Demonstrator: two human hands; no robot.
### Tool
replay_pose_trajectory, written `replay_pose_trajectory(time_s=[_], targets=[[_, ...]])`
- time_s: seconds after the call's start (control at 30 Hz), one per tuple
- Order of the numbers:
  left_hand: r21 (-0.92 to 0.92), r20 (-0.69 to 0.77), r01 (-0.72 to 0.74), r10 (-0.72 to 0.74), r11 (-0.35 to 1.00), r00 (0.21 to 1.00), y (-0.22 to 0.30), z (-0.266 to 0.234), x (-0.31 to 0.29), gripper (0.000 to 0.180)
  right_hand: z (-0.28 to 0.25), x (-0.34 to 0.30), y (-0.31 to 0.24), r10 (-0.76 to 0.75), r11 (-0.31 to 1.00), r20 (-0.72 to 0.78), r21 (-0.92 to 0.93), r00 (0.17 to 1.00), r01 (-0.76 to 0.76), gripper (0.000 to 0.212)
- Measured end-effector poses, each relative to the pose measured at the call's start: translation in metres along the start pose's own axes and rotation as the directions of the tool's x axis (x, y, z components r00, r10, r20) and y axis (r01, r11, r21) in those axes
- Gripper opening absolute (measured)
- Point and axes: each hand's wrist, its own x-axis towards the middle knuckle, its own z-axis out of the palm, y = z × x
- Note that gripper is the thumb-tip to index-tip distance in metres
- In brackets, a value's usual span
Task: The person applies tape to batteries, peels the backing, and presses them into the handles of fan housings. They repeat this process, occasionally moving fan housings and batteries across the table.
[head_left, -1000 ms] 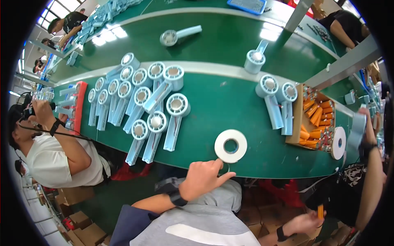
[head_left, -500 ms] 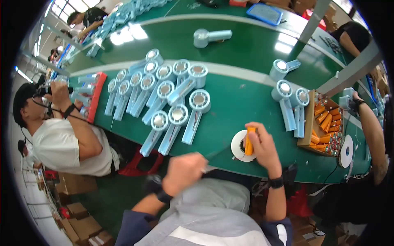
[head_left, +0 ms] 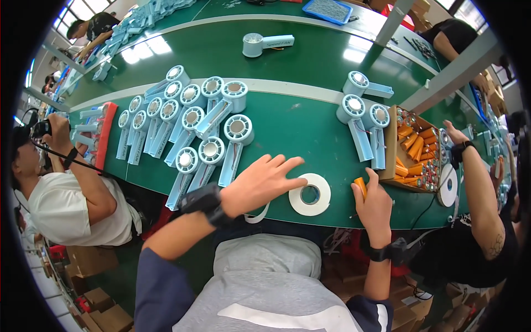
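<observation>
My left hand (head_left: 264,185) is open, palm down and fingers spread, its thumb and fingertips close to a white roll of tape (head_left: 323,203). Below that hand a loose white strip of tape (head_left: 258,217) curls at the table's near edge. To the right of the roll, my right hand (head_left: 377,209) grips an orange cylindrical battery (head_left: 360,186) between thumb and fingers; part of it is hidden. Several light blue handheld fan bodies (head_left: 238,130) with round heads lie at the left. Two more fan bodies (head_left: 359,138) lie beyond my right hand.
A cardboard box (head_left: 391,146) of orange batteries stands at the right, beside another white roll (head_left: 448,191). A red rack (head_left: 109,135) holds blue parts at the left. Co-workers sit on both sides. Single fans (head_left: 253,45) lie beyond the pale rail (head_left: 287,87).
My left hand has moved right and up toward the roll, and its fingers have opened. My right hand has carried the orange battery rightward off the roll. The view has shifted a little.
</observation>
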Motion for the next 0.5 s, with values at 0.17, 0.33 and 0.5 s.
replay_pose_trajectory(time_s=[0.17,0.33,0.5], targets=[[-0.053,-0.003,-0.218,0.218,0.974,0.976,-0.012,0.012,0.022,0.042,0.010,-0.020,0.014,-0.232,0.972,-0.264,-0.099,0.936,0.213,0.034],[-0.043,0.014,-0.271,0.272,0.961,0.962,-0.008,0.014,0.010,0.038,0.003,-0.027,-0.001,-0.299,0.952,-0.198,0.000,0.933,0.305,0.028],[-0.218,-0.337,-0.054,-0.023,0.974,0.941,-0.009,0.023,-0.028,0.040,0.019,-0.042,-0.021,-0.459,0.887,-0.357,-0.237,0.814,0.397,0.023]])
